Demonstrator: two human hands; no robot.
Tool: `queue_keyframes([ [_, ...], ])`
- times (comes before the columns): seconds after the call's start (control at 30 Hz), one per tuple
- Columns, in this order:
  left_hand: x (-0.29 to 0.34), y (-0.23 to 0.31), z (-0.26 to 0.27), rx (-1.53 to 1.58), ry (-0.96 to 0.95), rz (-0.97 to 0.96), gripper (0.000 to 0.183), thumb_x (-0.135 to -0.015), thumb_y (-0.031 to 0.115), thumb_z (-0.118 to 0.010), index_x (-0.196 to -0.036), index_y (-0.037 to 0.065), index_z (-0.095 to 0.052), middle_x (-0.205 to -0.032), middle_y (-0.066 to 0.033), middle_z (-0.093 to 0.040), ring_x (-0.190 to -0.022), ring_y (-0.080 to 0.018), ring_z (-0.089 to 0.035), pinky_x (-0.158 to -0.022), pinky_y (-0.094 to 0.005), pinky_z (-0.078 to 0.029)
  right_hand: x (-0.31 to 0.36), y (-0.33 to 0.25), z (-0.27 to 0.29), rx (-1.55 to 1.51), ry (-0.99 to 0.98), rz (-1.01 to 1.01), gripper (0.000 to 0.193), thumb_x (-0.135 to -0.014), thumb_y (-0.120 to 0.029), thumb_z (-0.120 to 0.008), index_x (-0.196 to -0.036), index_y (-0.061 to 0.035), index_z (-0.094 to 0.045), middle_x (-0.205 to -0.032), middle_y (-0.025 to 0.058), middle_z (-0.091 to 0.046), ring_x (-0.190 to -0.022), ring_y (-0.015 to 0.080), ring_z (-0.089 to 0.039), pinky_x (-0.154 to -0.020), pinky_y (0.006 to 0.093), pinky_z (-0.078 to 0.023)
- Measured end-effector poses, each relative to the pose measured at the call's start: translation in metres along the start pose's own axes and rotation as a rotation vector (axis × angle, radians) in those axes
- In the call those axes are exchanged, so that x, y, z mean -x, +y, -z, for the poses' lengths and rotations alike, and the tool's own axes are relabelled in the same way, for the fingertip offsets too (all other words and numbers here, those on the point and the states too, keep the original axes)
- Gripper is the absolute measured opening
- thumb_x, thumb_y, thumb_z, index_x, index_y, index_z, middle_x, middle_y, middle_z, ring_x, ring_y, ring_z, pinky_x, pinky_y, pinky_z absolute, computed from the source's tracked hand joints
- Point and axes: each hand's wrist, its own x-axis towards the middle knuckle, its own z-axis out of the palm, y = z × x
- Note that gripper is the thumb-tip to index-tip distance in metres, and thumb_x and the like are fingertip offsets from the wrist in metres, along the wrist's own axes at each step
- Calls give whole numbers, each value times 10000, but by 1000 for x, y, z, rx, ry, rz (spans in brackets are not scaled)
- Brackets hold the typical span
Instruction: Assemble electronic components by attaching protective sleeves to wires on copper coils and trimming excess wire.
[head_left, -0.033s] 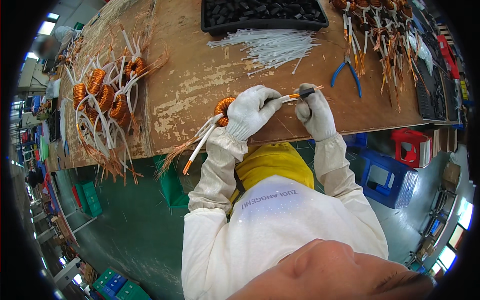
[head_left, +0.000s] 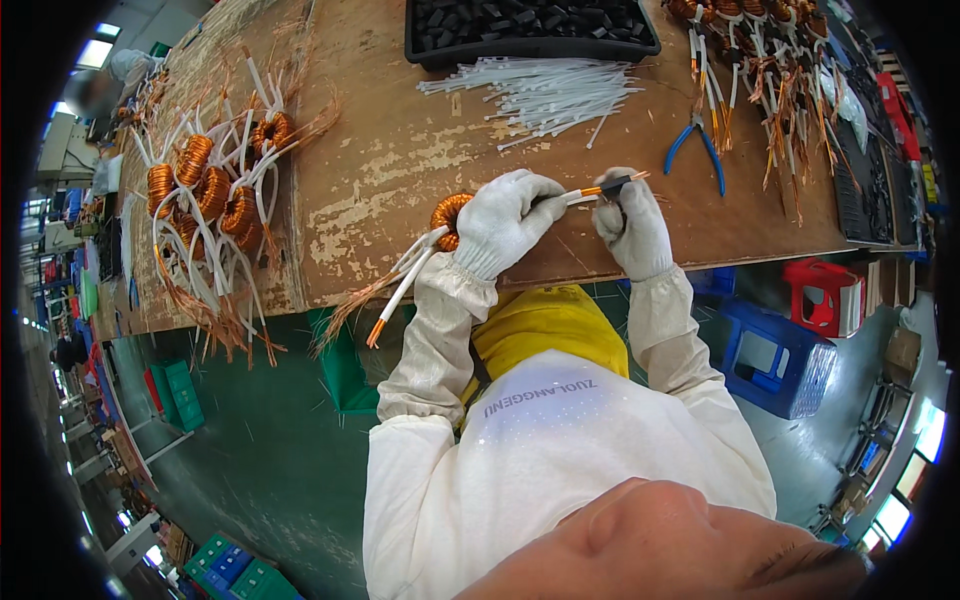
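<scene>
In my white-gloved left hand (head_left: 507, 222) are the white-sleeved leads of a copper-wound toroidal coil (head_left: 448, 212), held in a pinch. The coil's ring shows at the wrist, and its other leads hang toward the table's front edge. One lead pair points right, with an orange band and a black sleeve (head_left: 615, 185) over its end. Bare copper strands (head_left: 640, 176) stick out past this sleeve. My gloved right hand (head_left: 637, 230) is closed at the black sleeve, fingers and thumb around it. Part of the grip is hidden by the glove.
Coils with frayed leads (head_left: 212, 190) lie in a heap at left. White cable ties (head_left: 545, 95) lie below a black tray (head_left: 530, 52) of black sleeves. Blue-handled pliers (head_left: 695, 160) and more coils (head_left: 765, 60) are at right. Blue (head_left: 775, 355) and red stools (head_left: 825, 295) stand beside the table.
</scene>
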Motion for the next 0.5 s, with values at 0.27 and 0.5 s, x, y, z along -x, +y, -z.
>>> queue_keyframes([
  [0.27, 0, 0, 1, 9, -11, 35, 214, -916, 154, -752, -1080, 17, -757, -978, -114, -722, -847, -217, -684, -760, -316, -538, 7, -7, -11, 276, -4, 67, 237, -1028, -152, -617, -1237, -40, -617, -861, -2, -609, -598, 61, -433, -535, 236, -368],
  [0.5, 1, -3, 2, 98, -15, 45, 218, -927, 172, -739, -1080, 17, -753, -982, -105, -721, -852, -211, -677, -763, -319, -535, 14, 21, -26, 269, 50, 69, 233, -1027, -143, -624, -1234, -40, -600, -796, -14, -561, -596, 55, -435, -535, 230, -370],
])
